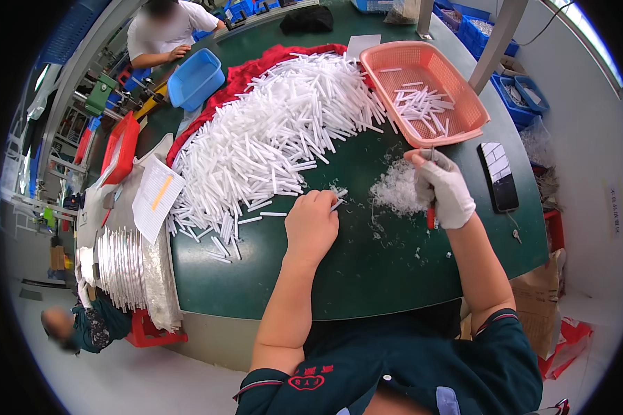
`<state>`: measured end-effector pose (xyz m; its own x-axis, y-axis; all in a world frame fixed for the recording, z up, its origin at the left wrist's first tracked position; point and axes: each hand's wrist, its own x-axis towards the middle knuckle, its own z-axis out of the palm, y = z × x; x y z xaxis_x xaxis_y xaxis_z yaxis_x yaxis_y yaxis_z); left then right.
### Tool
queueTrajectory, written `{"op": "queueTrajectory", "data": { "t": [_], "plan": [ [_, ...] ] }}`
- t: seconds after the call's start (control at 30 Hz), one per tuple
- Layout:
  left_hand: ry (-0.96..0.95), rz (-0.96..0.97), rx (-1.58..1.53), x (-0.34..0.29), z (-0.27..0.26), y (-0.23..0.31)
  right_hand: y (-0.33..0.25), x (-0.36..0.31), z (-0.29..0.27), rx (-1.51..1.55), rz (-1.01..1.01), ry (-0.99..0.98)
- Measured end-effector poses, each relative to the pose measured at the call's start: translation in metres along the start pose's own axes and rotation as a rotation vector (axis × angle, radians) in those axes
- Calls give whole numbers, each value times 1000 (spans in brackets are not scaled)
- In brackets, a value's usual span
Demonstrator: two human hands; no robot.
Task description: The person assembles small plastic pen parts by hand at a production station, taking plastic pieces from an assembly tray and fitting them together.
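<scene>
My left hand (313, 225), bare, is closed over the green tabletop with the end of a short white plastic tube (336, 205) poking out by the fingers. How many tubes it holds is hidden. My right hand (446, 190) wears a white glove with bare fingertips and is closed around a small tool with a red handle (430, 217); its metal end shows at the fingers, but its exact kind is unclear. Beside that hand lies a heap of thin, clear plastic trimmings (396, 188). A big pile of white tubes (270, 124) spreads beyond my left hand.
An orange basket (477, 128) holding loose tubes stands at the far right, with a phone (498, 176) nearer me. A blue bin (195, 79) sits far left, near a seated person (166, 34). Paper (158, 199) and stacked tubes (121, 270) are at left, where another person (97, 325) works.
</scene>
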<state>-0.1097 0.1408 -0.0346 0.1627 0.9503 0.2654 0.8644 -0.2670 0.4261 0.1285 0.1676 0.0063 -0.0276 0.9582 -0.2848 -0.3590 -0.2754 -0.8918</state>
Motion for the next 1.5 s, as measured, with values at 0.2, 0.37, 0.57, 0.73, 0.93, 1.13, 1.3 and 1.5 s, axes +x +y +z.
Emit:
{"op": "queueTrajectory", "data": {
  "t": [0.2,0.37,0.57,0.73,0.93,1.13,1.3,1.5],
  "plan": [
    [-110,13,78,-4,4,4,33,-11,-1,-750,-191,-315],
    [-173,-76,-298,-1,1,14,37,-23,4,-1030,-365,-277],
    [-230,-244,-1139,-1,-4,13,30,-23,5,-935,-413,-231],
    [-159,-89,-938,-3,-3,25,32,-29,10,-922,-452,-242],
    [-45,179,-652,-3,6,27,33,-30,13,-1073,-820,-197],
    [-6,236,-591,-2,7,28,33,-32,14,-1187,-834,-174],
    [-2,263,-584,-3,5,29,33,-33,14,-1220,-831,-162],
    [-15,234,-616,-4,5,29,36,-31,13,-1243,-868,-159]
  ]
}}
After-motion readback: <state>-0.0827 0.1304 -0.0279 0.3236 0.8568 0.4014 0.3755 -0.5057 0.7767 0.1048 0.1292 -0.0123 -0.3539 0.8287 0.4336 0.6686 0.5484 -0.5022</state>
